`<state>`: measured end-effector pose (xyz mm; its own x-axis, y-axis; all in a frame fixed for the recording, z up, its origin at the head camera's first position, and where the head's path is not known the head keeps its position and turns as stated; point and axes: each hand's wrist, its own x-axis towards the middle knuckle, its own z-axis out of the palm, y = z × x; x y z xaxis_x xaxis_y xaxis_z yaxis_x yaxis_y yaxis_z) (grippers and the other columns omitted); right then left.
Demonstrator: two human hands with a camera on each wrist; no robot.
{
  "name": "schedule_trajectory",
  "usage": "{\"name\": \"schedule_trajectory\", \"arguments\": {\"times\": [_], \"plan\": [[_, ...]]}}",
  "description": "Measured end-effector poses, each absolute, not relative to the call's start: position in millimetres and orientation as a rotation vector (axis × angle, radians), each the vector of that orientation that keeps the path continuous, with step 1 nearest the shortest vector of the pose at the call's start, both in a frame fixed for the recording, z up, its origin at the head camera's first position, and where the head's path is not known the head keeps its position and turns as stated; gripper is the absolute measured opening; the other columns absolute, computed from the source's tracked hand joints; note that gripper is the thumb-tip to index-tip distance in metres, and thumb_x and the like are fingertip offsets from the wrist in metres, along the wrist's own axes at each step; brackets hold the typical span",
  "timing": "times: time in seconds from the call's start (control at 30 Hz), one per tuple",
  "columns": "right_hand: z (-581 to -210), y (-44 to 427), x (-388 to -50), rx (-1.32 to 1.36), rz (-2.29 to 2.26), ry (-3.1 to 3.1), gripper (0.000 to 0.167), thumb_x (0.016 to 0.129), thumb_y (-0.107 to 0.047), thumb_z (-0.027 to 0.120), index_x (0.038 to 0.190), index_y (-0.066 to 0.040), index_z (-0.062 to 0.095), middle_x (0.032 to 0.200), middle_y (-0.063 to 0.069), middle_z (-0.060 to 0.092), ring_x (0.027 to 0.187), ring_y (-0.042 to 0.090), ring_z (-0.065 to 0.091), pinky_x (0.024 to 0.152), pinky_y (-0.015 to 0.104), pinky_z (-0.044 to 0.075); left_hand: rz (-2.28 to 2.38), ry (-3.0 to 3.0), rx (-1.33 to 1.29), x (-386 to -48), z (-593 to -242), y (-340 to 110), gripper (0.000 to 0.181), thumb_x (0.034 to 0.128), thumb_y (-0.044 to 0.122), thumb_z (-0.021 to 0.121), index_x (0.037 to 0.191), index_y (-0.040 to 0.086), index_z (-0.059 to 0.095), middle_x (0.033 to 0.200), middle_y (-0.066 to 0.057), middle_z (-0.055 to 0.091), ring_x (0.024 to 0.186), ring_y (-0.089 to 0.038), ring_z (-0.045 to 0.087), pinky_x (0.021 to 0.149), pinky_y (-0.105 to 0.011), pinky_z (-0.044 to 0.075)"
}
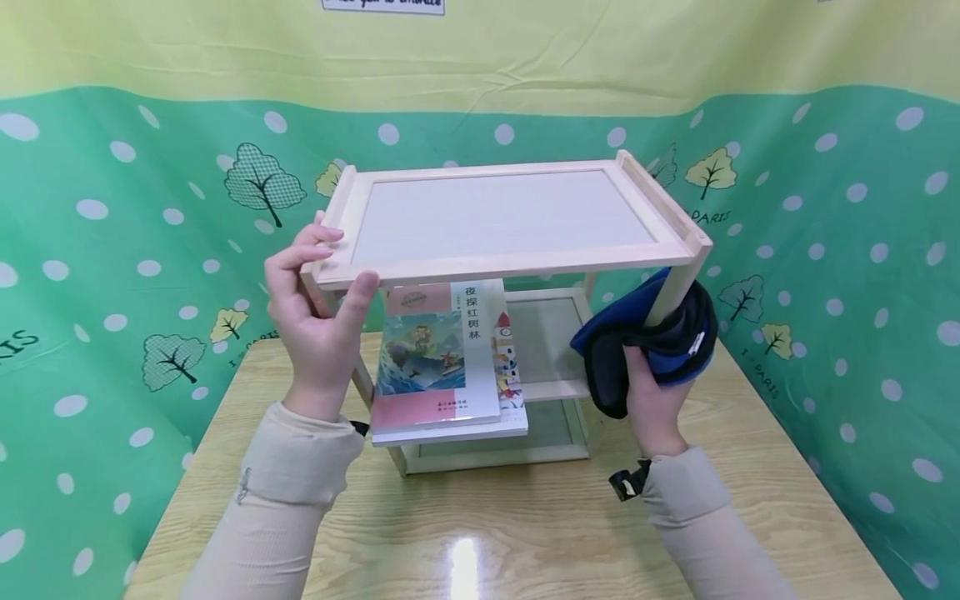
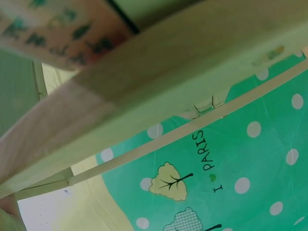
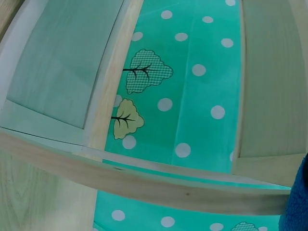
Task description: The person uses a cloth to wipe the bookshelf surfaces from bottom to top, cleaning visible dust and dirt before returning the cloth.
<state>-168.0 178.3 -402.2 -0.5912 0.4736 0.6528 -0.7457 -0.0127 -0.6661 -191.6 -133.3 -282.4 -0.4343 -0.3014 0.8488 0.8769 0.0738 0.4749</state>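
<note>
Your left hand [image 1: 318, 329] grips the wooden rack [image 1: 502, 217] at its left front corner; your right hand [image 1: 656, 408] holds the blue-and-black cloth [image 1: 688, 333] around the right post [image 1: 672, 293]: likely soft, light, best gripped bunched

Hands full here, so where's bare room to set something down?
Bare: the rack top inside its frame; the middle shelf between books and blue-black fabric; the table between the sleeves. Crowded: that shelf's left, under the books, and around the fabric.
</note>
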Motion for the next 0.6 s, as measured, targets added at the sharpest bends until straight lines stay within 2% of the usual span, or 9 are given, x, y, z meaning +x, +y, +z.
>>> {"name": "schedule_trajectory", "arguments": {"times": [0.6], "plan": [[-372.3,179.9,-171.5,0.235,1.717,-1.352,0.029,0.081,0.003,0.067,0.106,-0.009,0.058,0.099,-0.002,0.061,0.090,0.013,0.053,0.080,0.023,0.045,-1.539,-1.400,-0.632,-191.2,-282.6,-133.6,0.074,0.0736,0.053,0.082,0.101,-0.007,0.048,0.111,-0.002,0.063,0.127,-0.031,0.053,0.119,-0.046,0.038]]}}
